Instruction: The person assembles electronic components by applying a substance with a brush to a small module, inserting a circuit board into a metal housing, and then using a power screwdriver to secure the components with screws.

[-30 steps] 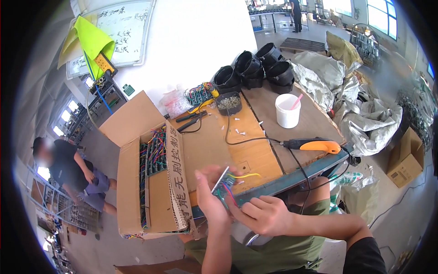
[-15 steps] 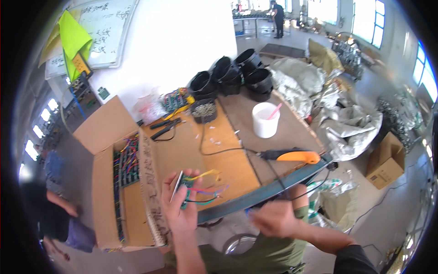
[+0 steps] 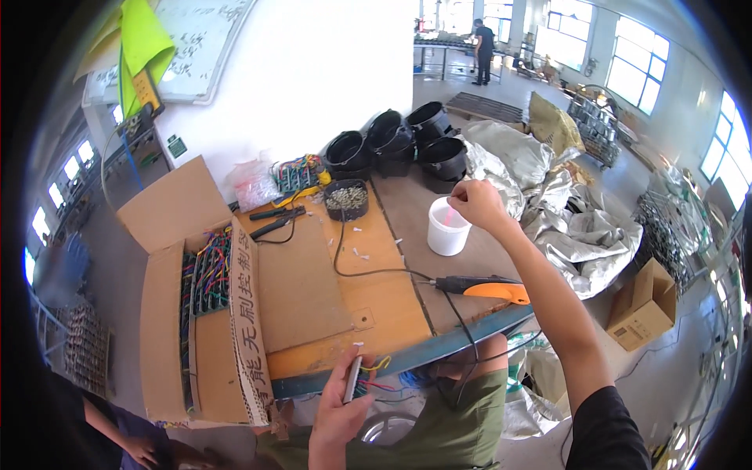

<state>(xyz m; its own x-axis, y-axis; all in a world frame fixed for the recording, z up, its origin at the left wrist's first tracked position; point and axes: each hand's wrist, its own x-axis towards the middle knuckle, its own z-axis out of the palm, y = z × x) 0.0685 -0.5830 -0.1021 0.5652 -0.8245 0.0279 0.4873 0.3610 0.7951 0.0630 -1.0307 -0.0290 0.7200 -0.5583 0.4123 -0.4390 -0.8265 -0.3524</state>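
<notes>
My left hand (image 3: 337, 411) is closed around a circuit board (image 3: 353, 380), low over my lap near the front edge of the table. Yellow and red wires stick out of the board's right side. Further off, my right hand (image 3: 479, 205) is over the rim of a white plastic tub (image 3: 447, 240). Its fingers pinch the top of a pink stick (image 3: 449, 217) that stands in the tub. The tub's contents are out of sight.
An open carton (image 3: 215, 345) of wired boards stands at the left. An orange-handled tool (image 3: 497, 291) and its cord lie right of centre. Pliers (image 3: 276, 221), a bowl of small metal parts (image 3: 346, 200) and black buckets (image 3: 389, 135) are farther back. Another person (image 3: 117, 431) is at lower left.
My right hand has gone from near my lap up to the white tub and taken hold of the pink stick. The left hand, still with the board, has dropped lower and to the right.
</notes>
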